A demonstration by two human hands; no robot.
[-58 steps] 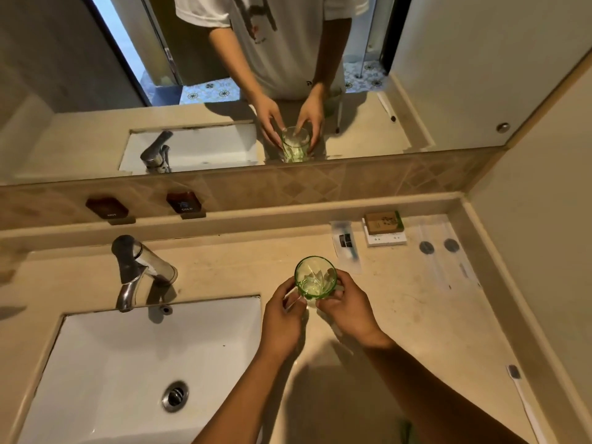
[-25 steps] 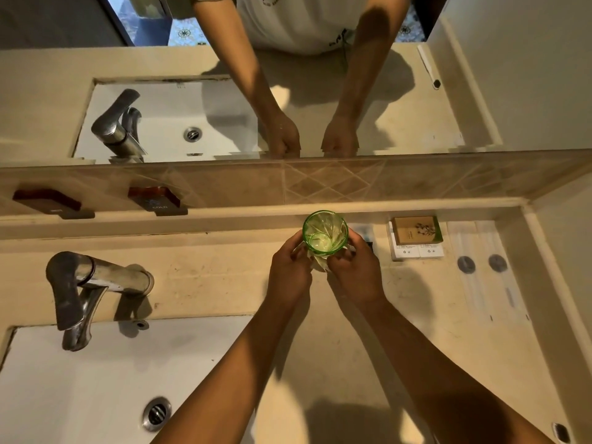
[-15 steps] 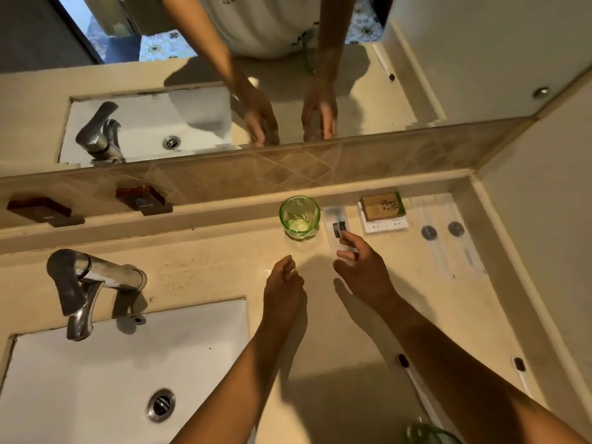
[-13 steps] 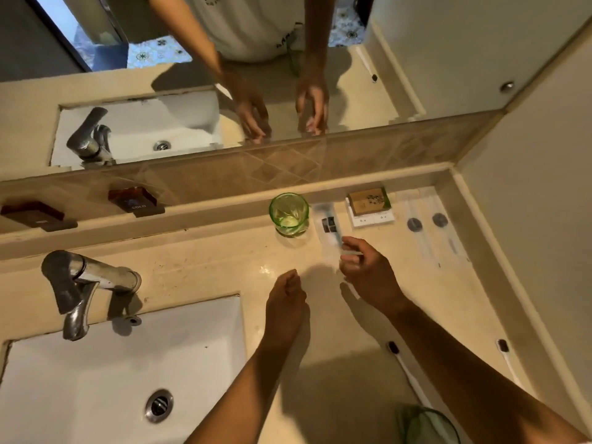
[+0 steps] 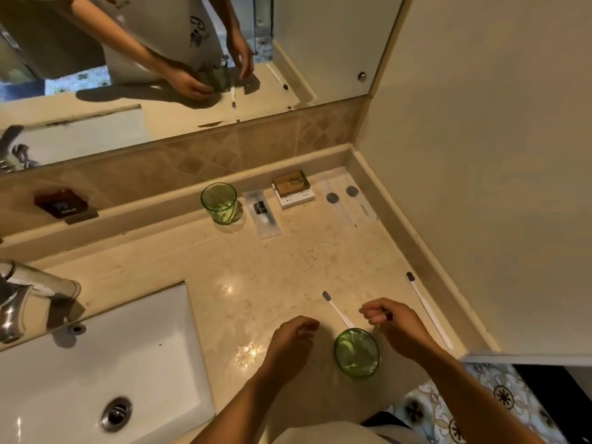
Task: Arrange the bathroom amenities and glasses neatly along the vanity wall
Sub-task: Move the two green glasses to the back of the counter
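One green glass (image 5: 221,203) stands upright against the low ledge at the back wall. Right of it lie a clear packet (image 5: 262,213), a brown soap box on white boxes (image 5: 293,189) and two clear sachets with dark discs (image 5: 342,200). A second green glass (image 5: 356,352) stands near the front edge of the vanity top (image 5: 256,270). My left hand (image 5: 291,341) hovers just left of it and my right hand (image 5: 394,328) just right, both loosely curled and holding nothing. A white toothbrush (image 5: 338,310) lies between my hands, behind that glass.
Another white toothbrush (image 5: 427,310) lies along the right wall. The white sink (image 5: 96,363) and chrome tap (image 5: 19,296) fill the left. A mirror (image 5: 160,75) runs above the tiled backsplash. Patterned floor (image 5: 480,402) shows past the counter's front corner.
Both hands set the first glass down by the back ledge, let go and drew back to the front edge. The view swung right, bringing the second glass and the toothbrushes into sight.
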